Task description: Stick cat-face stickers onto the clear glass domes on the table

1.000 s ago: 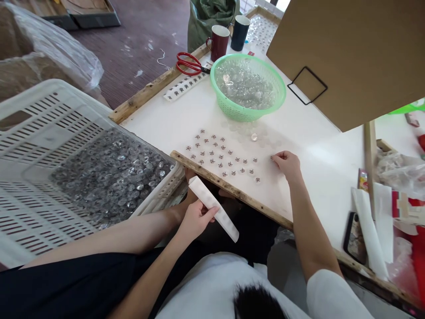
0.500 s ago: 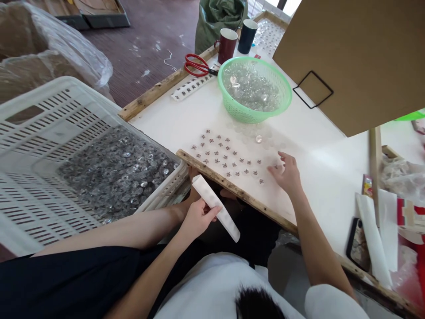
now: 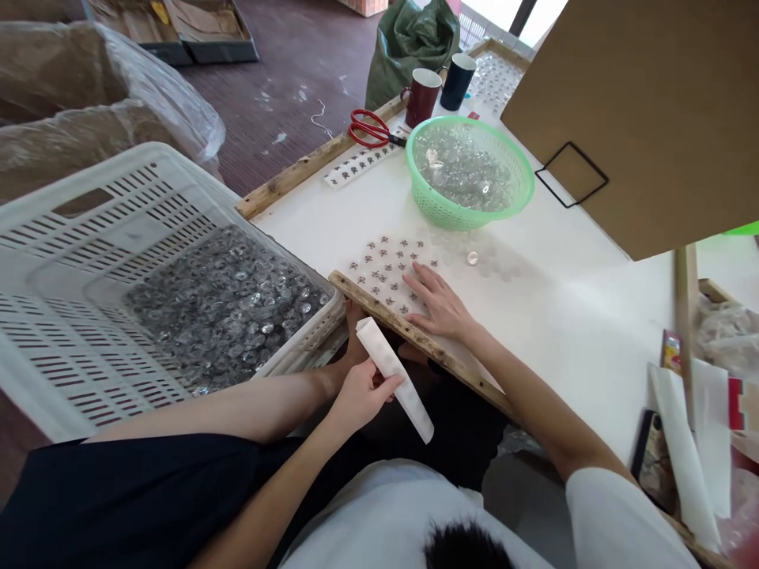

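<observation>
My left hand [image 3: 360, 393] holds a white paper backing strip [image 3: 394, 379] below the table's wooden edge, over my lap. My right hand [image 3: 439, 304] lies flat with spread fingers on the white table [image 3: 563, 269], covering part of a grid of small round glass pieces with dark motifs [image 3: 385, 265]. A single clear glass bead [image 3: 472, 258] lies just beyond the hand. A green basket [image 3: 470, 172] full of clear glass beads stands further back.
A white slatted crate [image 3: 88, 261] holding many finished glass pieces sits at my left. Red scissors [image 3: 373, 130], a sticker strip [image 3: 361, 163], two mugs [image 3: 422, 96] and a cardboard sheet [image 3: 640, 111] are at the back. A phone [image 3: 652, 462] and papers lie at the right.
My right hand has swept left from the right end of the grid and now lies flat over the pieces. The left hand with the strip has stayed put. The camera has shifted slightly.
</observation>
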Demonstrator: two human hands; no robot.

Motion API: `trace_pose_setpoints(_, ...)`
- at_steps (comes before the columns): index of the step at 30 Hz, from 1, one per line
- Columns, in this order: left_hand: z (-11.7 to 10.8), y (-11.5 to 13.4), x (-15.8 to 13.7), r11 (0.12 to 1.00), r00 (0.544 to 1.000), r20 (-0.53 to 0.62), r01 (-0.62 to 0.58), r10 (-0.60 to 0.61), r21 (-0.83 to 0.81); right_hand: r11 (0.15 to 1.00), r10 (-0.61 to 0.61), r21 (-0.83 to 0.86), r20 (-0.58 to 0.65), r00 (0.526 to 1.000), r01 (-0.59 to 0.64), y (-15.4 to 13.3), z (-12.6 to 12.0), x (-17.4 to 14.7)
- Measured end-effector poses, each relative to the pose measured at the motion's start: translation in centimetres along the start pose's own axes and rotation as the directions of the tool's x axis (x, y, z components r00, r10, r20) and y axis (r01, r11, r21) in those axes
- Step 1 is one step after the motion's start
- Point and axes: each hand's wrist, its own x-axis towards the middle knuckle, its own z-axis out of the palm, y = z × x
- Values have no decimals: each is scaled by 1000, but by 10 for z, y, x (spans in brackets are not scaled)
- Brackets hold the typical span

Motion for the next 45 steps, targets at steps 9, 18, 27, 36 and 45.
trace_pose_setpoints(9,-3,-3,1,1000,1000,12,-12,11,3,994,-102,42,-30,994,103,-38,38,157)
trace_pose_setpoints(18,-13,1,1,996,998,-48,-31,27,-78,994,108,13,-221,969,-108,-41,9,123)
trace_pose_setpoints(27,-10,3,1,995,999,-31,-18,15,-95,969,242,0,-167,956,-246,-20,27,100)
trace_pose_setpoints(36,-9,-1,2,996,1000,-9,-9,8,-94,956,294,93,-313,903,-279,-22,5,88)
trace_pose_setpoints(45,-11,-4,3,998,1000,-12,-22,21,-52,988,154,4,-120,981,-155,-44,13,80)
